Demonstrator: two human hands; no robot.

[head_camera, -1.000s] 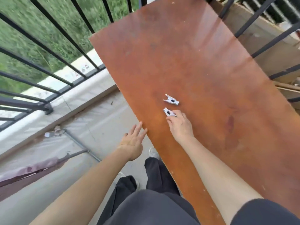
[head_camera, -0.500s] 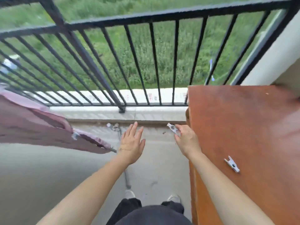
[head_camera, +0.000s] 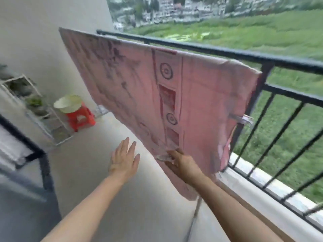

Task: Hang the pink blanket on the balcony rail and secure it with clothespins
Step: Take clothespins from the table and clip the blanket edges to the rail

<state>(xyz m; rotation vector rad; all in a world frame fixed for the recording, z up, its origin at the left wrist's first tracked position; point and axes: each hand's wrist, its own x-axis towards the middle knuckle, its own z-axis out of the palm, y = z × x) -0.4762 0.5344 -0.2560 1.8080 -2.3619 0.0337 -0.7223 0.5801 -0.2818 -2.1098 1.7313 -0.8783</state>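
Head view: well inside the balcony rail (head_camera: 227, 53), the left hand (head_camera: 124, 158) is held flat in the air with its fingers straight and spread. It holds nothing and is just short of the lower hem of the pink blanket (head_camera: 139, 88). To its right, nearer the rail, the right hand (head_camera: 183, 162) pinches a pale, blurred clothespin (head_camera: 165, 156) between curled fingers and thumb, right in front of the blanket's bottom edge. Whether the pin touches the cloth cannot be told.

The blanket hangs on the inner side of the rail. Its top edge runs just beside the rail's top bar, and its lower edge slants down toward the right forearm. It is pale pink, with faint dark floral marks on its left part. Near the middle is a vertical band of dark red rectangles and ringed circles. At its right edge, against the rail's upright bars, is a small pale clip-like thing (head_camera: 244, 119), too blurred to name.
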